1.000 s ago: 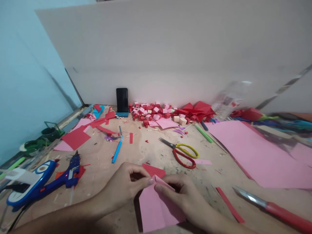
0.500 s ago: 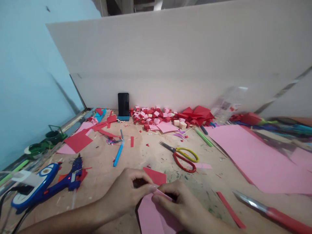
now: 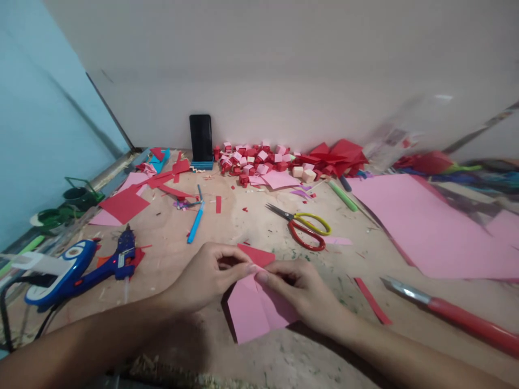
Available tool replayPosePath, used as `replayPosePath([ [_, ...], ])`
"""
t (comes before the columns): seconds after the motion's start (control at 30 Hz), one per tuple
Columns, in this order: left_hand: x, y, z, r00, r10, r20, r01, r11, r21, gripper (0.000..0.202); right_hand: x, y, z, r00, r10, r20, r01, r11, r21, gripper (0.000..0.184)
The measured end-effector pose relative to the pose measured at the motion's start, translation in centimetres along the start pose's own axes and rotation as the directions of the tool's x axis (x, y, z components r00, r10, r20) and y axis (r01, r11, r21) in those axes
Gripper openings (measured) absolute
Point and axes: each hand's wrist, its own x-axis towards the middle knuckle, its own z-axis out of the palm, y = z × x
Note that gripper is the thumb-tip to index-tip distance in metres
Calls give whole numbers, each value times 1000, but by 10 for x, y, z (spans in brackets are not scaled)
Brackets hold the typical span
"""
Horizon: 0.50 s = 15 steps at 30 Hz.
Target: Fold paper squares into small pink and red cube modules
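My left hand (image 3: 205,275) and my right hand (image 3: 302,289) meet over a pink sheet of paper (image 3: 253,310) lying on the worn wooden table (image 3: 243,227). Both pinch the folded top corner of that sheet with closed fingertips. A red piece of paper (image 3: 257,254) lies partly under the pink sheet, just beyond my fingers. Scissors with red and yellow handles (image 3: 304,227) lie a short way behind my right hand.
A blue glue gun (image 3: 81,265) lies at the left, a red-handled knife (image 3: 450,313) at the right. A large pink sheet (image 3: 425,227) covers the right side. A black phone (image 3: 201,139) stands at the back beside a pile of small red and pink paper cubes (image 3: 259,162). A blue pen (image 3: 195,227) lies mid-table.
The view has tilted down, so everything sits higher in the picture. My hands still pinch the same pink sheet, and more of its lower edge shows now.
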Motion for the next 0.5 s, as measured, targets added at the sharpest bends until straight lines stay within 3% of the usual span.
replayPosePath([
  [0.33,3,-2,-1,993,-90,77,77,984,160,25,1,6,2,996,-55,-76,54,998,-20,40],
  [0.5,4,-3,-2,992,-80,94,70,992,107,23,1,3,2,995,-48,-90,50,999,14,35],
])
